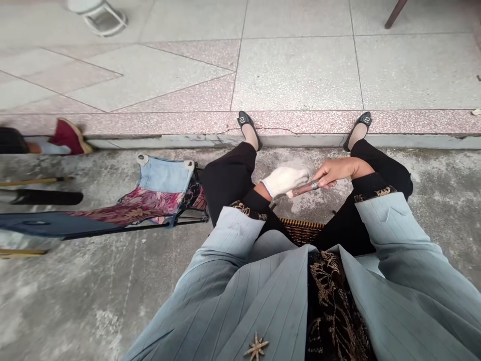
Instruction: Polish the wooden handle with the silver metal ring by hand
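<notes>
1. Status, work in hand: one brown rod [305, 189] is up off the ground, btwn the seated person's knees, tilted slightly, pale end toward the L side. Pickup looks done, in my judgement. Whether the rod is finished, part-worked or untouched: can't tell; no before/after marks are readable from here, so the remaining amt. can't be stated either.

2. R hand [334, 171]: bare, fingers closed around the rod's R end, next to a greyish band.

3. L hand [286, 180]: in a white knit glove, just beside the rod and near the R fingertips. Finger closure and any grip: can't tell.

4. Count, at the work: rod, qty 1; gloved hand, qty 1; bare hand, qty 1; woven item [303, 233] below the hands, qty 1, partly hidden.

5. Count, surroundings: black shoes [247, 124] [364, 124], qty 2, at the step edge; folding chair [165, 175] w/ floral fabric, qty 1, on the L; red shoe [69, 138] of another person, qty 1 visible; white stool-like item [103, 19], qty 1; star brooch [256, 346], qty 1, on the jacket.
</notes>
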`<action>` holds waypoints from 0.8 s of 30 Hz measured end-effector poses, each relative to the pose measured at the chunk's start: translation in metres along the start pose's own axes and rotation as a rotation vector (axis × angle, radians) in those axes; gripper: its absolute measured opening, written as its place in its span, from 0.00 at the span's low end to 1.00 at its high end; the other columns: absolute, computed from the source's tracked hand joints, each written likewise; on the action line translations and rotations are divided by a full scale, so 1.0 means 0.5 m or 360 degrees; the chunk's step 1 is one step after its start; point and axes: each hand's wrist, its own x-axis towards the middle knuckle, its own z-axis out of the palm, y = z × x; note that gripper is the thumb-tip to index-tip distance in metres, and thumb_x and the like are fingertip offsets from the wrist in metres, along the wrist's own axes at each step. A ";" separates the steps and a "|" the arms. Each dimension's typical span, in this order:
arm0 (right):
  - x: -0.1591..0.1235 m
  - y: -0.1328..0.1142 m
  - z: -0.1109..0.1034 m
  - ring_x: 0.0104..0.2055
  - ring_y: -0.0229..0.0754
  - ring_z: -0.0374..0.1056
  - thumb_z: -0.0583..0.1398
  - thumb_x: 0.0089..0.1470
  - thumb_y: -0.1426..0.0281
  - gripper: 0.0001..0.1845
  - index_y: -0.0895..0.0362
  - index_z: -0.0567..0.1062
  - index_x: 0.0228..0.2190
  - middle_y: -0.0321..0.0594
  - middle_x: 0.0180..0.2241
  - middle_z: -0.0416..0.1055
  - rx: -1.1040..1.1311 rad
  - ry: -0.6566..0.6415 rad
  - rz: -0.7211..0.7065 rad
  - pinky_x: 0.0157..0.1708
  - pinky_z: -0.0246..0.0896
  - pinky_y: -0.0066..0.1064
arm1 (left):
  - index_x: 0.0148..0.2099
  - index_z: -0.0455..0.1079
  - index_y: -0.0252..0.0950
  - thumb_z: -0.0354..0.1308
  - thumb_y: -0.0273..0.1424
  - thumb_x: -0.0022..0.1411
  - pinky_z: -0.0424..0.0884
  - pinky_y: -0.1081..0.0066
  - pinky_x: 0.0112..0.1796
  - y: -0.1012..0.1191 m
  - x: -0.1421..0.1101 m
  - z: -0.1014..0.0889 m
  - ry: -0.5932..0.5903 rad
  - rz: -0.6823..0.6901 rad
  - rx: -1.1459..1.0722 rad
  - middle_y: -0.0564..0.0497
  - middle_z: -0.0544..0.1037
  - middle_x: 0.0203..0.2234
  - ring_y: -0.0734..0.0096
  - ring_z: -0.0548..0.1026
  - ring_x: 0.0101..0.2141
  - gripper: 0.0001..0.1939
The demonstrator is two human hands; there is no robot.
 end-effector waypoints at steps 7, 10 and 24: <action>-0.011 0.032 0.065 0.23 0.34 0.58 0.66 0.49 0.49 0.24 0.58 0.75 0.32 0.37 0.25 0.70 0.0677 0.1058 -0.0247 0.23 0.53 0.27 | 0.49 0.74 0.42 0.44 0.40 0.71 0.70 0.71 0.36 0.048 -0.021 0.055 -0.0029 -0.0164 -0.0130 0.48 0.81 0.35 0.67 0.78 0.33 0.18; 0.027 0.052 0.064 0.23 0.35 0.59 0.64 0.51 0.51 0.21 0.57 0.71 0.26 0.39 0.25 0.70 0.0633 0.1319 -0.0047 0.23 0.53 0.28 | 0.45 0.74 0.42 0.48 0.40 0.70 0.69 0.70 0.36 0.051 -0.019 0.069 -0.0072 -0.0215 -0.0073 0.49 0.80 0.32 0.68 0.78 0.31 0.15; 0.094 0.066 0.071 0.26 0.38 0.66 0.65 0.52 0.62 0.16 0.57 0.82 0.41 0.39 0.26 0.75 -0.0425 0.0302 0.0322 0.29 0.57 0.29 | 0.47 0.76 0.38 0.43 0.39 0.70 0.69 0.76 0.29 -0.005 -0.028 0.062 -0.0186 -0.0216 0.0205 0.45 0.83 0.33 0.66 0.80 0.32 0.21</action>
